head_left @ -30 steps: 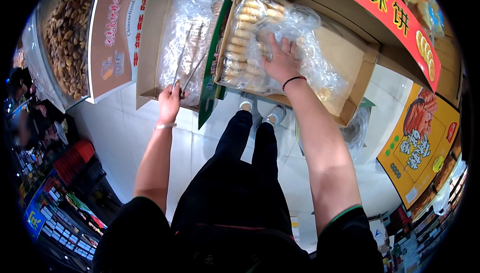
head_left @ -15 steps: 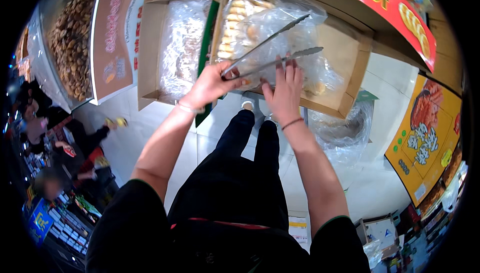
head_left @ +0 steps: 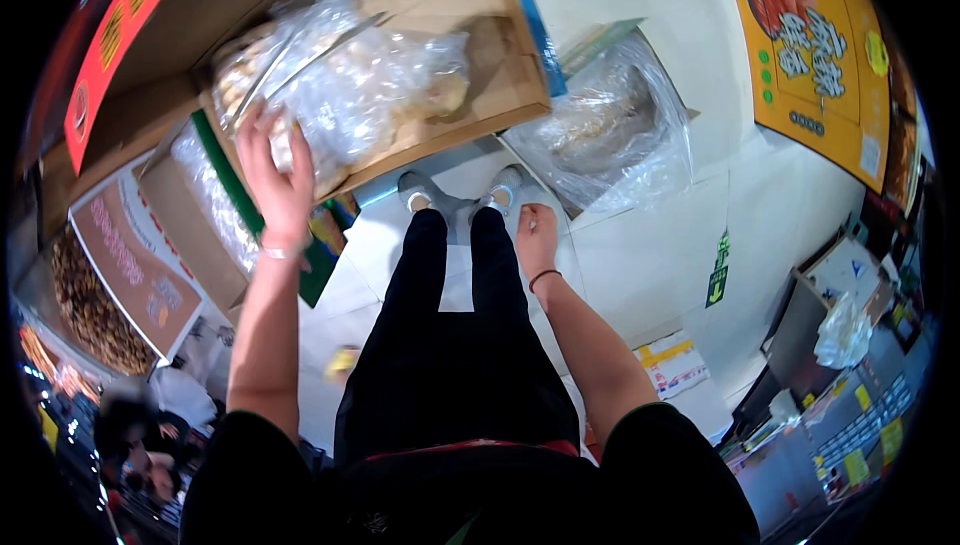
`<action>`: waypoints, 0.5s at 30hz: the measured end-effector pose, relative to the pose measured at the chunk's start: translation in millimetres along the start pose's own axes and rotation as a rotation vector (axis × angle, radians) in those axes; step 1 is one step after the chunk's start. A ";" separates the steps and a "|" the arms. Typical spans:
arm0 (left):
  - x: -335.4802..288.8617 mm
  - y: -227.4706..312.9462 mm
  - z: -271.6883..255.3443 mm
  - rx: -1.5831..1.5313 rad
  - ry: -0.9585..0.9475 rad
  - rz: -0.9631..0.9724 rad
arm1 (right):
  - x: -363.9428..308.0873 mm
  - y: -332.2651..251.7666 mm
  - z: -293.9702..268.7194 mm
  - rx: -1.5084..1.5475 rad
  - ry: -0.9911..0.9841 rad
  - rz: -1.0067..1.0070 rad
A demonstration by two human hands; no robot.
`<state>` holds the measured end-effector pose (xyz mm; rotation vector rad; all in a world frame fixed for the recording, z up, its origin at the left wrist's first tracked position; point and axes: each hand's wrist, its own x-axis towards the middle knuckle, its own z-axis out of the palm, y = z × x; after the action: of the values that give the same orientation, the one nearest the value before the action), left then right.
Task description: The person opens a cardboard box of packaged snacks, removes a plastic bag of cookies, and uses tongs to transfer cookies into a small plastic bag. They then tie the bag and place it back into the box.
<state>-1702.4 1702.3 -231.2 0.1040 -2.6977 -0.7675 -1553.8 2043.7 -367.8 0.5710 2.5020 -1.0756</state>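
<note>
Left hand (head_left: 278,185) raised, fingers spread, resting on the clear plastic bag (head_left: 350,95) of pale biscuits inside an open cardboard box (head_left: 470,65). Metal tongs (head_left: 300,55) lie on top of the bag, just above the fingertips. Right hand (head_left: 537,237) hangs low beside the right leg, nothing in its grip, black band on wrist. Second bag-lined box (head_left: 610,130) sits on the tiled floor (head_left: 640,265) near grey shoes (head_left: 460,193).
</note>
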 end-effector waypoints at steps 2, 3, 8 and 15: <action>-37.3 35.2 18.9 -0.190 -0.111 0.028 | 23.6 42.8 3.5 0.069 -0.085 0.554; -59.9 46.6 32.6 -0.278 -0.230 0.039 | 34.7 105.9 22.7 0.141 -0.158 0.656; -141.5 122.9 79.4 -0.546 -0.763 -0.239 | 83.7 120.4 11.6 0.727 -0.118 1.340; -151.1 137.9 110.4 -0.584 -1.173 -0.440 | 108.0 169.7 78.3 1.502 0.162 1.187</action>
<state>-1594.3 1898.9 -292.1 0.1322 -3.3019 -2.3048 -1549.7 2116.0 -571.0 2.0768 0.5110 -2.0061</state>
